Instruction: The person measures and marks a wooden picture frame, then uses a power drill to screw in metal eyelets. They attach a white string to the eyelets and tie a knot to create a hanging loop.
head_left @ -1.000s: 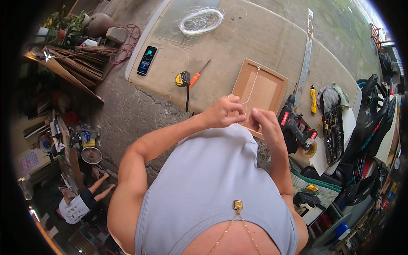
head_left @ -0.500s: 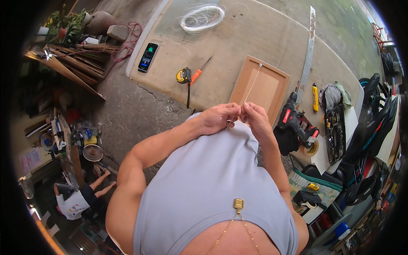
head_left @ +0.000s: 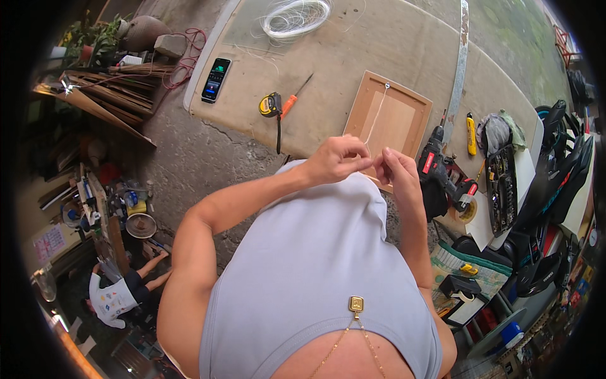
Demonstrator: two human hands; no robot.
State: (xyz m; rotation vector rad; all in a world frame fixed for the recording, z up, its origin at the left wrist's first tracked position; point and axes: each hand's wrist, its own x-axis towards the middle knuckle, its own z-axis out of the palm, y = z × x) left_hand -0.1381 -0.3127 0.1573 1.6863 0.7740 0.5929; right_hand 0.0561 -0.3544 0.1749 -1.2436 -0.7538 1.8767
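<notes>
A wooden frame (head_left: 413, 104) with a light brown back panel lies at the table's near edge. From a small metal fitting on its far rail, a thin white cord (head_left: 380, 108) runs down toward my hands. My left hand (head_left: 338, 159) is pinched on the cord by the frame's near left corner. Close beside it, over the near rail, my right hand (head_left: 399, 172) has thumb and fingers pressed together; whatever is between them is too small to make out. The fingertips of the two hands are slightly apart.
Left on the table are a tape measure (head_left: 270, 105), an orange screwdriver (head_left: 290, 104), a phone (head_left: 216, 80) and a coil of white line (head_left: 295, 20). To the right lie a cordless drill (head_left: 435, 164), a yellow utility knife (head_left: 471, 134), a metal ruler (head_left: 459, 69) and a bit case (head_left: 503, 189).
My hands have shifted a little apart, the right one toward the right. The cord between the fitting and my fingers now hangs slacker and curved, where it was taut.
</notes>
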